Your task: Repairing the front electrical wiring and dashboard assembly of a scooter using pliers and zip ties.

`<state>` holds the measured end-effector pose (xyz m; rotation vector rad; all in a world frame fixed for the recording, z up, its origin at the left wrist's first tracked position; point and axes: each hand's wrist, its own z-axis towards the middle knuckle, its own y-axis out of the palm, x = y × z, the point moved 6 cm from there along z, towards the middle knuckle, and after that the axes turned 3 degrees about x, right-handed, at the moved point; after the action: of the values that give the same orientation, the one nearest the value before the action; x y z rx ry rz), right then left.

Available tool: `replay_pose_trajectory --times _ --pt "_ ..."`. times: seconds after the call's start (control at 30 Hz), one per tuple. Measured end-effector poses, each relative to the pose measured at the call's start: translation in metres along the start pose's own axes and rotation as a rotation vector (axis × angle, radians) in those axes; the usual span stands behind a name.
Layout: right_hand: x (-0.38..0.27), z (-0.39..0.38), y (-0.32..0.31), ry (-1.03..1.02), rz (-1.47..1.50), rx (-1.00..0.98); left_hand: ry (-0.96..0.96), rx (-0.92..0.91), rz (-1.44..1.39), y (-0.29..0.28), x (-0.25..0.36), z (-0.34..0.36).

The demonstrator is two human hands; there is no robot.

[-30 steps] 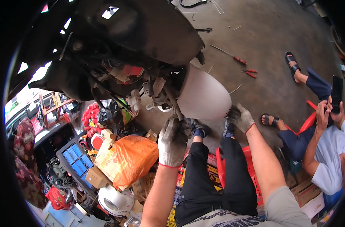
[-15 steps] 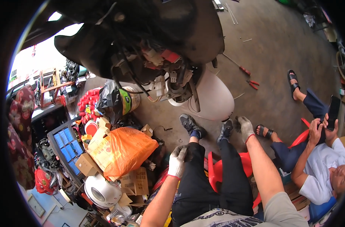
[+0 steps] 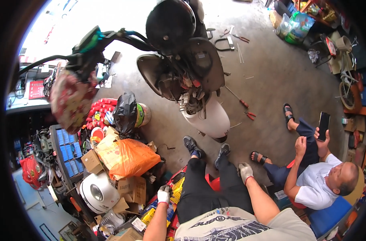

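My left hand (image 3: 164,195), in a pale work glove with dark fingertips, hangs beside my left thigh with its fingers curled. No object shows in it. My right hand (image 3: 245,172), in a grey-white glove, is by my right knee with its fingers loosely apart, holding nothing I can see. Ahead of my feet stands a scooter (image 3: 210,69) with its dark front panel uncovered. Loose wires and connectors (image 3: 193,99) hang out above its white front fender (image 3: 210,122). A flowered cover (image 3: 73,98) hangs at the left end of its handlebar. Neither hand touches the scooter.
On the floor lie a red-handled screwdriver (image 3: 244,103), red pliers (image 3: 250,115) and a hacksaw (image 3: 230,43). To my left are an orange bag (image 3: 134,158), a white helmet (image 3: 97,193) and boxes. At right a seated person (image 3: 325,182) holds a phone (image 3: 323,125).
My view has drawn back from the scooter, so more of its handlebar and the floor shows. Both hands have come back nearer my body, the left one beside my thigh.
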<state>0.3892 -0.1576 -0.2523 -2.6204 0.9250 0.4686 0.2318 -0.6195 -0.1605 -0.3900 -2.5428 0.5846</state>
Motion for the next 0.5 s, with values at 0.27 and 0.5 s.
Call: replay_pose_trajectory --times 0.27,0.5 --pt "-0.007 -0.027 -0.057 -0.050 -0.159 -0.074 0.081 -0.024 0.011 -0.026 -0.013 -0.058" --pt "-0.043 -0.017 -0.053 -0.053 -0.311 -0.115 0.139 0.103 -0.094 -0.045 -0.029 -0.058"
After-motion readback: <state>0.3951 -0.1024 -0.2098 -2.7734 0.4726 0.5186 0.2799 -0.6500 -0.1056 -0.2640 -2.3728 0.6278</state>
